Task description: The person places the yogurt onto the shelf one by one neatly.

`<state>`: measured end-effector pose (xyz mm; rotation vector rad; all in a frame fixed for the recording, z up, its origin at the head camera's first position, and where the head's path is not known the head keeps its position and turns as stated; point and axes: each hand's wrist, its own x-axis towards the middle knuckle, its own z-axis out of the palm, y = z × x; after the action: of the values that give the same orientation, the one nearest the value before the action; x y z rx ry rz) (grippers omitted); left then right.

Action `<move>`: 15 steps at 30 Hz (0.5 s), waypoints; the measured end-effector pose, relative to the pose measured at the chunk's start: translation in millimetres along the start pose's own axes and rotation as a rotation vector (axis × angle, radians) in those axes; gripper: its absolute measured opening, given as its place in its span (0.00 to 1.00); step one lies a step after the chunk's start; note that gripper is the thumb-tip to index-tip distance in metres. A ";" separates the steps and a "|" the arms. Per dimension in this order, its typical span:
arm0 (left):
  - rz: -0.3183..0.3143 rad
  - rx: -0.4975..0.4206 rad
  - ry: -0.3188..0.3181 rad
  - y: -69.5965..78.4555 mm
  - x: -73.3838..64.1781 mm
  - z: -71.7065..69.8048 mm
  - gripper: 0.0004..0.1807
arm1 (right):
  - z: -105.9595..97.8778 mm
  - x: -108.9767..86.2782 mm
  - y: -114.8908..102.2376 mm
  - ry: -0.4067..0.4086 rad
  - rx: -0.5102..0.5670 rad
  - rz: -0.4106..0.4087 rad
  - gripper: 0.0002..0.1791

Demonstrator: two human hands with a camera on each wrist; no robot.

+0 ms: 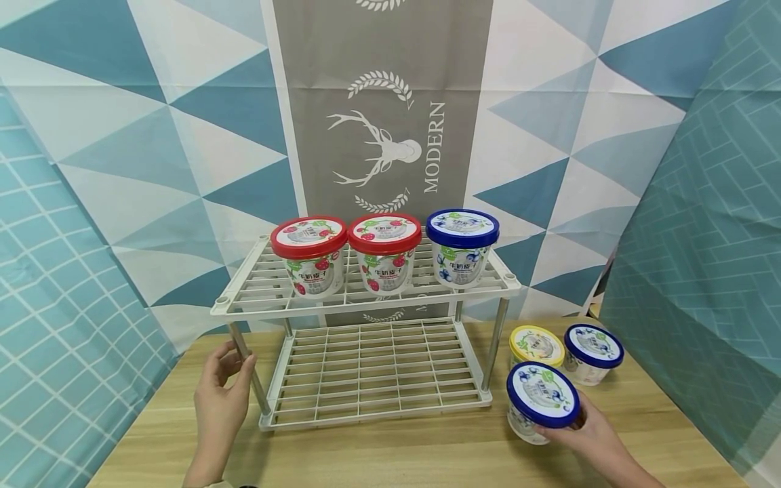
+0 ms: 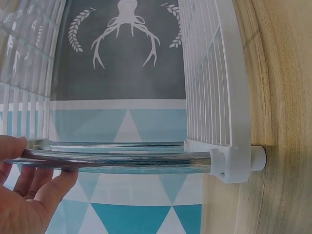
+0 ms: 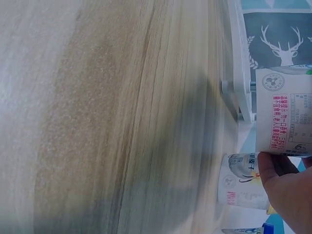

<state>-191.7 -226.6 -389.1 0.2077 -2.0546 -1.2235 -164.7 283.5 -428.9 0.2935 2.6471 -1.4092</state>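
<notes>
My left hand holds the front left metal post of a white two-tier rack, thumb on one side and fingers on the other. At the right, my right hand grips a blue-lidded blueberry dessert tub by its side, upright. The right wrist view shows the printed side of this tub above the thumb. Just behind it stand a yellow-lidded tub, partly hidden, and another blue-lidded tub.
On the rack's upper shelf stand a red-lidded strawberry tub, a second red-lidded tub and a blue-lidded tub. The lower shelf's slats show bare. Under everything lies a wooden table, with a patterned cloth behind.
</notes>
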 end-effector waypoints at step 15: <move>-0.011 -0.008 -0.005 0.1 0.4 0.0 0.19 | 7.6 -2.0 -6.3 -0.024 0.012 -0.029 0.56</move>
<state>-192.0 -226.8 -388.8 0.2123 -2.0547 -1.2397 -164.1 273.6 -427.6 0.2391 2.6348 -1.4291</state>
